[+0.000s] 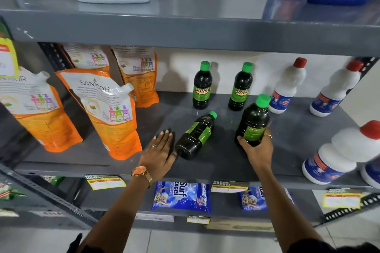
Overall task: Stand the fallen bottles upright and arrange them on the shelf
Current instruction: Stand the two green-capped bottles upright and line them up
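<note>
The bottles are dark, green-capped plastic ones on the middle shelf (287,129): two stand upright (202,86) (240,88) near the back wall, one lies on its side (195,135) toward the front with its cap pointing back and to the right, and one (254,121) is tilted in our right hand (257,150), which is wrapped around its lower body. Our left hand (159,150) lies flat with fingers spread on the shelf, just beside the base of the lying bottle and not gripping it. These bottles look full, so we judge them fairly heavy for their size, stiff enough not to buckle, and smooth, perhaps slippery on the glossy label. The lying one may roll on the metal shelf. We would take it around the middle of the body, over the label, rather than by the narrow neck or cap.
</note>
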